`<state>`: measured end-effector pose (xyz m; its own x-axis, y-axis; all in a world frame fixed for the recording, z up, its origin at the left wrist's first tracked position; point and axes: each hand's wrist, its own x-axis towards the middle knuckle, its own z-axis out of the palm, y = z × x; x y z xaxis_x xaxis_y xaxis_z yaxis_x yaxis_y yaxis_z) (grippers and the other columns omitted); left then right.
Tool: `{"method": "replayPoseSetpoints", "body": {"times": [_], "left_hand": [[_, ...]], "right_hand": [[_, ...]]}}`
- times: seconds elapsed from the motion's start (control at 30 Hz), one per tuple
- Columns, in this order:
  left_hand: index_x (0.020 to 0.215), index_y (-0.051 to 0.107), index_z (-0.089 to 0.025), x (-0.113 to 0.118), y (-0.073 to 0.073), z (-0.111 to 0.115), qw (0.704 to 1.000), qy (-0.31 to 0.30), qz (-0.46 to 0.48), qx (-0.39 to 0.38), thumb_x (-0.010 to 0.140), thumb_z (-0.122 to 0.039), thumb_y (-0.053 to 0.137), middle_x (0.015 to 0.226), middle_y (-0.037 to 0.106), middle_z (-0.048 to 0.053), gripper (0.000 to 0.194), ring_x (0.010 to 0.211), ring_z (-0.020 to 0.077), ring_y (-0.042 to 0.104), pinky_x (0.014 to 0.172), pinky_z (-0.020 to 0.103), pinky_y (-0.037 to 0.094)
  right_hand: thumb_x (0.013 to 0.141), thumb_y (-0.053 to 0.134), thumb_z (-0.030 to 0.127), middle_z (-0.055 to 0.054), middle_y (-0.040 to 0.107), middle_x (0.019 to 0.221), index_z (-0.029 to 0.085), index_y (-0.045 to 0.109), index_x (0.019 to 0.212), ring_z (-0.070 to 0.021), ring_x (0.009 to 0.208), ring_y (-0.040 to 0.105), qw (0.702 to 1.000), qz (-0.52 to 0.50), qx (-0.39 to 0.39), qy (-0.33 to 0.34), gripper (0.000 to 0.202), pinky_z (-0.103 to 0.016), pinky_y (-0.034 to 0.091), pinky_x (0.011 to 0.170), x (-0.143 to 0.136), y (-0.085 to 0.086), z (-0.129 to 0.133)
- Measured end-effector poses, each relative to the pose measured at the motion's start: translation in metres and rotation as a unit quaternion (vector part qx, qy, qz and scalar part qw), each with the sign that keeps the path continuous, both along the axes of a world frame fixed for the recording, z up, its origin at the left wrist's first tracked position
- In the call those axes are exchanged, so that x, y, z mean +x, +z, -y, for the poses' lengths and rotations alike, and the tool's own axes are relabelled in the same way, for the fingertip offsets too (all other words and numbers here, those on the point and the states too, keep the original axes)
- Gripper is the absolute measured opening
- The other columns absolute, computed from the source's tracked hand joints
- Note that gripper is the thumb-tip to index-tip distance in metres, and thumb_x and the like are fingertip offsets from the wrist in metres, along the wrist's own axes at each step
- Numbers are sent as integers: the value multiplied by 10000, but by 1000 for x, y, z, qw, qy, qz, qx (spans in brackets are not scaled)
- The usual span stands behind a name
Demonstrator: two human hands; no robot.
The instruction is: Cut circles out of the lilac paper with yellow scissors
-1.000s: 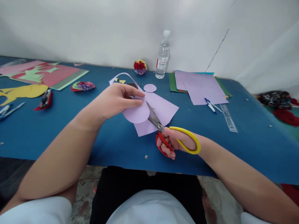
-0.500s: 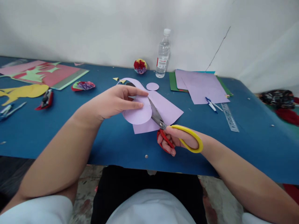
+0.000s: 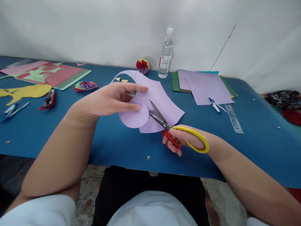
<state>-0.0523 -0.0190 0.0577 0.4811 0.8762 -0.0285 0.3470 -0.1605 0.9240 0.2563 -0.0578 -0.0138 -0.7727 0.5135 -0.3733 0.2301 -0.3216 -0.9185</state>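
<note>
My left hand point(image 3: 117, 100) pinches a sheet of purple paper point(image 3: 162, 100) between thumb and fingers, above the blue table. A rounded, partly cut section of the paper hangs below my thumb, and a curved strip arches behind my fingers. In my right hand point(image 3: 178, 139) are scissors point(image 3: 166, 125) with one yellow and one red handle loop, my thumb and fingers through the loops. Their blades stand apart at the edge of the rounded section, pointing up and left. Two small yellow paper scraps point(image 3: 121, 80) lie beyond my left hand.
A water bottle point(image 3: 166, 53) and a colourful paper ball point(image 3: 142, 66) stand by the wall. At right lie stacked papers point(image 3: 207, 88), pens point(image 3: 216, 105) and a clear ruler point(image 3: 234, 119). A red stapler point(image 3: 48, 99), folded paper flower point(image 3: 85, 86) and yellow paper point(image 3: 28, 91) are at left.
The scissor blades have opened wider and drawn back slightly right. The purple sheet has turned and lifted in my left hand; the small purple circle behind it is no longer seen.
</note>
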Motion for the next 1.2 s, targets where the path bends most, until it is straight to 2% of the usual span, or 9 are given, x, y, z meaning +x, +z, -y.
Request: {"method": "replayPoseSetpoints", "body": {"times": [0.17,0.3,0.43,0.57,0.7,0.9,1.1,1.2], "left_hand": [[1521,673,-235,3,-3,1,1000,-20,-5,-5,833,-331,914,1181,824,79,735,1031,262,791,796,292,671],[1571,620,-196,6,-6,2,997,2,-24,75,856,-332,874,1203,796,98,771,1006,245,760,779,285,647],[1610,574,-154,5,-3,5,986,-6,-95,135,889,-387,829,1101,780,92,800,917,218,690,721,286,594],[1636,555,-229,1,-2,6,983,-44,-122,132,908,-404,815,946,741,27,793,784,173,616,649,269,517],[1622,581,-282,3,-5,3,987,-58,-96,114,872,-418,863,752,621,-23,812,666,152,523,561,257,449],[1626,573,-239,10,-5,6,994,-58,-69,57,876,-321,869,785,666,-20,810,665,120,534,576,210,485],[1615,588,-236,13,-6,7,998,-62,-26,19,861,-290,881,939,763,37,811,770,152,643,641,216,571],[1606,601,-263,14,-8,8,998,-54,-13,19,851,-314,888,944,758,39,809,734,162,651,610,234,575]], "right_hand": [[896,656,859,-12,671,688,143,689,961,-136,543,610,1000,-10,-22,-1,720,-276,521,558,-1,-3,4],[859,653,901,-6,672,673,149,688,965,-136,535,609,998,-13,-54,-10,760,-279,535,563,-1,-4,3],[870,667,880,-12,684,695,149,684,948,-129,537,613,1000,3,-24,-15,735,-275,513,569,0,1,1],[910,656,838,-11,675,691,149,681,943,-132,531,607,1000,23,-5,-7,690,-277,489,548,0,6,1],[889,650,865,-8,667,688,143,679,950,-131,529,605,999,33,10,2,725,-279,488,551,-1,7,0],[937,619,827,-9,660,687,151,674,950,-140,547,595,998,17,55,29,678,-297,498,562,-2,5,-1],[911,627,870,0,640,698,164,660,950,-137,557,561,998,-13,67,7,708,-298,486,562,-8,1,4],[925,620,864,12,612,675,166,654,960,-140,563,547,996,-32,85,-3,699,-297,473,564,-9,-2,5]]}}
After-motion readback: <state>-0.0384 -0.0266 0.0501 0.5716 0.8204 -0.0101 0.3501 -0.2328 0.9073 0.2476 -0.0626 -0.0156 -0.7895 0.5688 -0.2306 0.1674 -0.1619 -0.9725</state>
